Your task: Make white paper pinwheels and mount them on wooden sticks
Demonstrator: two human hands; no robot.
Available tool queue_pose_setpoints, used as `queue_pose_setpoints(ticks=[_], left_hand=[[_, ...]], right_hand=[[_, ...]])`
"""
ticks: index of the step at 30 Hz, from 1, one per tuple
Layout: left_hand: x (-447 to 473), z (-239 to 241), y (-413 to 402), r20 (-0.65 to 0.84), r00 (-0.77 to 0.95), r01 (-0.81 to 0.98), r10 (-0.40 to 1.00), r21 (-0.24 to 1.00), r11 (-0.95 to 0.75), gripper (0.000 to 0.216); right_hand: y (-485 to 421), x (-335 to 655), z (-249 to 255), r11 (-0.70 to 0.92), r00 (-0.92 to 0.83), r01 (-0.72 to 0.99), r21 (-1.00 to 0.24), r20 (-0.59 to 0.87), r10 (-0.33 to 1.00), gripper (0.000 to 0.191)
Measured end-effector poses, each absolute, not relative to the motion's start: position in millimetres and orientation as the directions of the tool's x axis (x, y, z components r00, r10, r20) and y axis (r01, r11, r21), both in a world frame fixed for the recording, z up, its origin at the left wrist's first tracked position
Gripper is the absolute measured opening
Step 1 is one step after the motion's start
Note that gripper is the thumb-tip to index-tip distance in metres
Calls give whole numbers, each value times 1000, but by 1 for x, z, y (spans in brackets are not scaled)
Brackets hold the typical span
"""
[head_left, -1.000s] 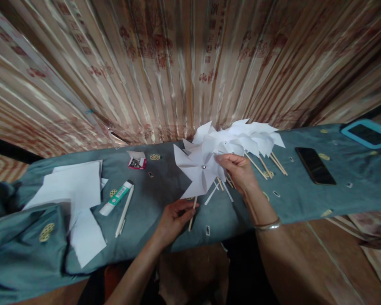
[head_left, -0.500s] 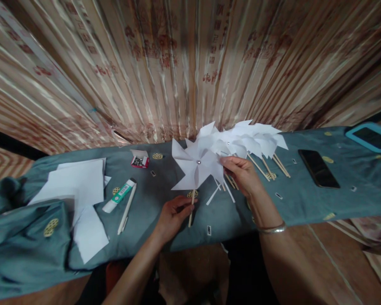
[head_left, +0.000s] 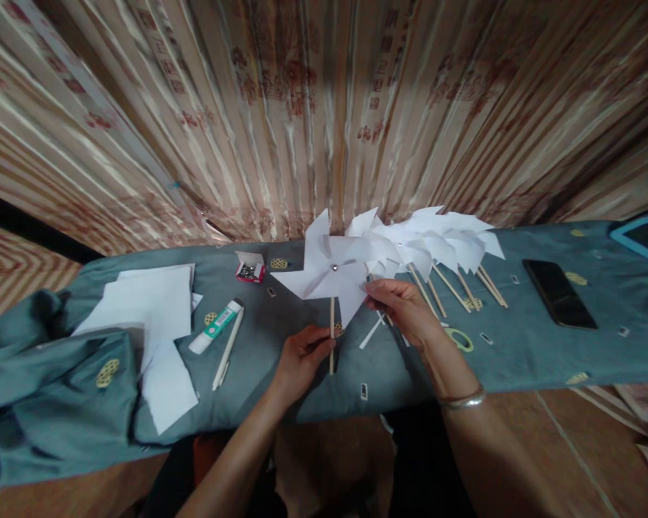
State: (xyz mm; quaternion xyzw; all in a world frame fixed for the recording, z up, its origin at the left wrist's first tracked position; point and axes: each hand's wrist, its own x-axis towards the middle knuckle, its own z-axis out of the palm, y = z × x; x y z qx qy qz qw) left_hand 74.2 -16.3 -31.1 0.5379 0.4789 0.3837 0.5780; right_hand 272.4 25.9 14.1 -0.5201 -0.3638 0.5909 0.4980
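A white paper pinwheel (head_left: 334,267) with a silver pin at its centre stands upright before me on a thin wooden stick. My left hand (head_left: 306,357) is closed, pinching that stick below the blades. My right hand (head_left: 402,306), a silver bangle on its wrist, is at the pinwheel's right side with thumb and fingers pinched on a blade's edge. Behind and to the right lie several more white pinwheels (head_left: 448,248) in an overlapping row, their sticks pointing toward me. Thin paper strips (head_left: 372,330) lie under my right hand.
On the left are white paper sheets (head_left: 162,298), a glue stick (head_left: 216,327), a white pen (head_left: 228,349) and a small open box of pins (head_left: 250,267). Right of my hands lie a yellow-green ring (head_left: 459,339), a black phone (head_left: 559,293) and a blue-framed tablet (head_left: 645,241). A curtain (head_left: 324,108) hangs behind.
The pinwheel's blades have turned about the pin, and its stick stands straighter. Both hands keep their grips. The whole view has shifted slightly.
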Motion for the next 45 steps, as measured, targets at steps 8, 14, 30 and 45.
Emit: queue_pose_setpoints(ticks=[8, 14, 30, 45], left_hand=[[76, -30, -16, -157, 217, 45, 963, 988, 151, 19], [76, -32, -16, -142, 225, 9, 964, 990, 144, 21], [74, -32, -17, -168, 221, 21, 961, 986, 168, 23], [75, -24, -23, -217, 326, 81, 920, 976, 201, 22]], right_hand=[[24, 265, 10, -264, -12, -198, -944, -266, 964, 30], [21, 257, 10, -281, -60, -176, -943, -274, 960, 30], [17, 304, 32, -180, -73, -294, -939, -166, 983, 31], [39, 289, 10, -140, 138, -339, -931, -196, 971, 29]])
